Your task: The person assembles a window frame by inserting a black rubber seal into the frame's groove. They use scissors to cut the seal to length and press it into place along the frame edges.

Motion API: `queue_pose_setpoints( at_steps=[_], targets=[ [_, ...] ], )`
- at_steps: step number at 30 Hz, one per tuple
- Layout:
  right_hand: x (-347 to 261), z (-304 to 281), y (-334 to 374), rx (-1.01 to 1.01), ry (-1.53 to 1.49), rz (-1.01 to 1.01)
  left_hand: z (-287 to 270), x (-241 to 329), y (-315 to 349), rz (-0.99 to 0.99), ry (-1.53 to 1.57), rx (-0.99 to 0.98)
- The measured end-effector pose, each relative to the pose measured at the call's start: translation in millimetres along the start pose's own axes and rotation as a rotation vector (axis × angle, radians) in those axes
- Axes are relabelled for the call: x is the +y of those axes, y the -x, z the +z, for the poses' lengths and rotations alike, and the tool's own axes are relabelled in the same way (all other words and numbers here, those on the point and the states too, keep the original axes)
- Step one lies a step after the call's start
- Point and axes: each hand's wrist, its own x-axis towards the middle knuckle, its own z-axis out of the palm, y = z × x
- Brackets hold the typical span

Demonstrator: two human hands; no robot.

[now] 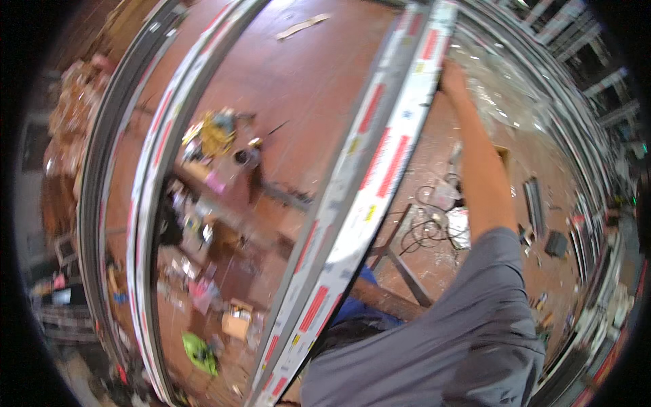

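Observation:
A long metal profile (380,183) with white protective film and red printed strips runs slantwise from the lower middle to the top right, in front of my body. Reaching forward along its right side, my right hand (454,80) is closed at the far part of its edge. The fingers are partly hidden by the profile, and the picture is blurred there. My left hand does not show.
Two similar long profiles (152,176) stand to the left. Between them and me is a low bench (224,186) with tape rolls and small items. A green bag (199,354) and a small box (237,319) are at lower left. Cables (428,237) and clear plastic film (502,88) lie right.

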Motion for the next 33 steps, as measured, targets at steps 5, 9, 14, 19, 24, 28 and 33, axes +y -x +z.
queue_pose_setpoints(
  at_steps=[5, 9, 14, 19, 24, 28, 33],
  targets=[
    [-14.7, 1.0, 84.2, -0.049, -0.24, -0.01, -88.2, -31.4, 52.7, -0.008, 0.179, 0.052],
    [-55.6, -23.4, 168.8, 0.006, -0.545, -0.046, -70.2, -14.0, 90.8, 0.004, 0.177, 0.28],
    [-171.5, -106.5, 246.3, 0.005, -0.215, -0.315, -106.1, -57.4, 87.9, -0.047, 0.444, 0.106],
    [-230.9, -152.6, 319.1, 0.019, 0.016, -0.502, -116.1, -65.2, 78.7, -0.086, 0.585, -0.147],
    [-345.4, -232.8, 438.8, -0.145, 0.043, -0.391, -144.5, -62.4, 56.8, 0.019, 0.419, -0.399],
    [-400.2, -249.3, 539.6, -0.218, -0.06, -0.438, -152.3, -66.5, 29.3, 0.066, 0.283, -0.546],
    [-488.2, -335.0, 689.6, -0.182, -0.188, -0.758, -154.9, -71.4, 4.5, 0.105, 0.363, -0.788]
  ],
)
